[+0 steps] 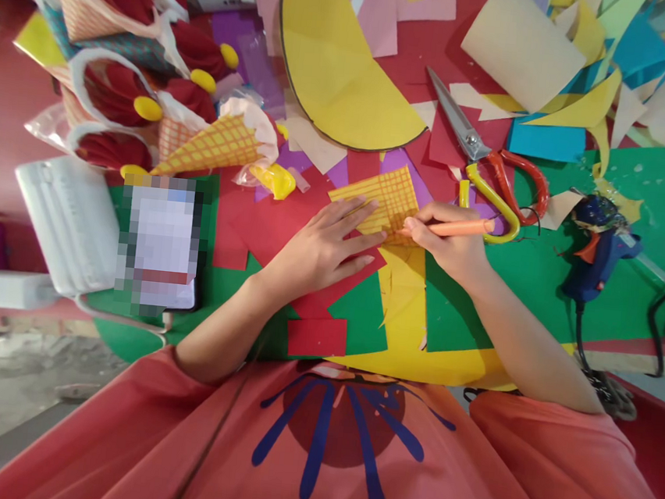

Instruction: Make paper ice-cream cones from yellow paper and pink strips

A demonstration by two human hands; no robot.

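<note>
Under my left hand lies a small piece of yellow paper marked with orange crossing lines. That hand rests flat on it with the fingers stretched out. My right hand grips an orange marker, its tip at the paper's lower right part. Parallel lines cover the left side of the piece, and a grid covers the right side. Beneath it are red scraps and a yellow strip on green paper. Scissors with red and yellow handles lie open just beyond my right hand.
Several paper cones with yellow and dark red parts crowd the upper left. A phone lies beside a white case. A large yellow paper piece is at the back. Blue glue gun and cable sit right, below coloured offcuts.
</note>
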